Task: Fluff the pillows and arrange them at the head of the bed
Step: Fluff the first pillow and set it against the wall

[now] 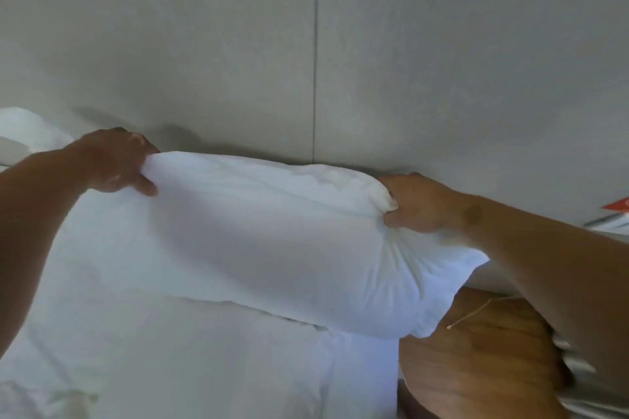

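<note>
Setting a fluffed pillow at the head of the bed

Both hands pinch the white pillow (265, 241) by its top corners, the left hand (119, 161) and right hand (420, 202) each closed on bunched fabric, with its top edge against the headboard (306, 61) near the bed's (153, 350) right edge (another pillow (23, 131) shows far left). Next, I judge: lower it, release, pat it square.

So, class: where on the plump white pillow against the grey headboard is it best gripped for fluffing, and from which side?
Grip the plump white pillow at its two short ends, one from each side, as the left hand and right hand do. The fabric bunches there, giving fingers purchase; the middle is taut and rounded.
</note>
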{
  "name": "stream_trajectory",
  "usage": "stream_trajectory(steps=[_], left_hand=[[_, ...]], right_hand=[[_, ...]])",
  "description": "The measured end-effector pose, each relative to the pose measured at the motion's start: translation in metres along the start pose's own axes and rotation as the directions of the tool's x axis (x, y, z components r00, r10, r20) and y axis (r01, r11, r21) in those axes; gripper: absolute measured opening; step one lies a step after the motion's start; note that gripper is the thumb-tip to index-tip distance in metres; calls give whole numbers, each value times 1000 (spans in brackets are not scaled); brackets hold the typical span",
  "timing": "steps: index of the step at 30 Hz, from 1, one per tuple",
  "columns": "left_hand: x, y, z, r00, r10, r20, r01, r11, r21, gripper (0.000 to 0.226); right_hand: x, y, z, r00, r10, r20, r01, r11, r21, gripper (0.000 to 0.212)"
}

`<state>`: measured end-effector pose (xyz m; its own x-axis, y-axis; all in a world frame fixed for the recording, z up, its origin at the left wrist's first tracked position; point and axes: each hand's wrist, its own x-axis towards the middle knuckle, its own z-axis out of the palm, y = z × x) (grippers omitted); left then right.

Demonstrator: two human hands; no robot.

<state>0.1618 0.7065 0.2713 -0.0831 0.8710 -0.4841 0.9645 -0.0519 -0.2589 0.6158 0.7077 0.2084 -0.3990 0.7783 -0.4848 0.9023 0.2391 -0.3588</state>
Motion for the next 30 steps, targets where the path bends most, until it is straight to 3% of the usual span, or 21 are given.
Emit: stream_trajectory(steps=[4, 7, 10, 13, 15, 18, 24, 30], left_hand=[[31, -2, 58, 1000, -7, 9, 8, 996, -90, 76], [51, -8, 78, 1000, -14, -12, 13, 994, -109, 91], [63, -18, 87, 996, 48, -76, -62, 979, -193, 101], [62, -16, 81, 994, 22, -112, -43, 982, -186, 86], [60, -18, 68, 988, 18, -150, -42, 986, -159, 65], [58, -37, 50, 985, 34, -170, -66, 980, -186, 47], [56, -73, 30, 985, -16, -171, -18, 981, -194, 48], [54, -55, 72, 985, -72, -158, 53, 991, -124, 66]], right_hand=[[15, -2, 24, 993, 92, -79, -104, 981, -165, 56], [8, 6, 36, 980, 106, -167, -142, 966, -216, 82], [0, 14, 41, 972, 154, -177, -180, 973, -141, 104], [6, 15, 43, 964, 180, -196, -199, 977, -80, 84], [10, 9, 40, 962, 140, -235, -170, 979, -116, 61], [9, -2, 28, 961, 90, -263, -132, 980, -148, 46], [15, -25, 12, 958, 49, -284, -87, 989, -123, 44], [28, -30, 37, 965, 104, -239, -121, 991, -60, 57]])
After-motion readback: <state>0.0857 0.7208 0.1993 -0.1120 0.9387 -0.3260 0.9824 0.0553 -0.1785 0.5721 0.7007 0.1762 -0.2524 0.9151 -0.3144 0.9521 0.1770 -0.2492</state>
